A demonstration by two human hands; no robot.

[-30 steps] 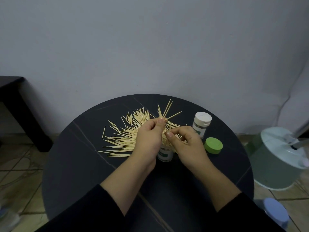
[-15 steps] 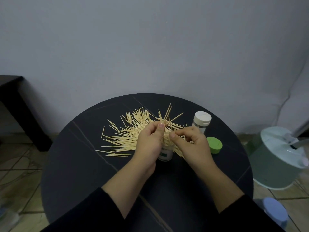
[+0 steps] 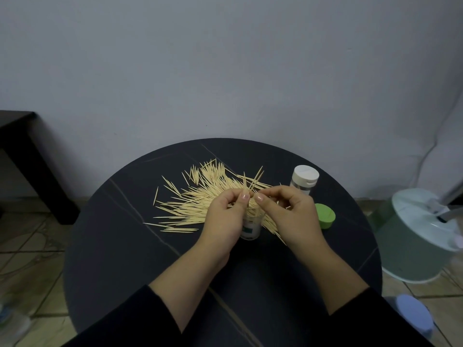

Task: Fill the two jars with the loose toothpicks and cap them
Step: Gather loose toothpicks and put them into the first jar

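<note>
A heap of loose toothpicks (image 3: 200, 196) lies spread on the round dark table (image 3: 120, 246). An open clear jar (image 3: 251, 227) stands upright between my hands. My left hand (image 3: 225, 219) and my right hand (image 3: 290, 216) pinch a small bunch of toothpicks (image 3: 253, 181) that sticks up just above the jar's mouth. A second jar with a white cap (image 3: 304, 180) stands behind my right hand. A green cap (image 3: 325, 216) lies on the table to the right of my right hand.
The table's edge curves close on the right, with a pale green round bin (image 3: 416, 236) on the floor beyond it. A lilac round thing (image 3: 416, 316) sits at the lower right. A dark side table (image 3: 22, 146) stands at the left by the wall.
Both hands have shifted slightly with the bunch; the toothpicks stand more upright and closer together over the jar's mouth. Jars and green cap have stayed in place.
</note>
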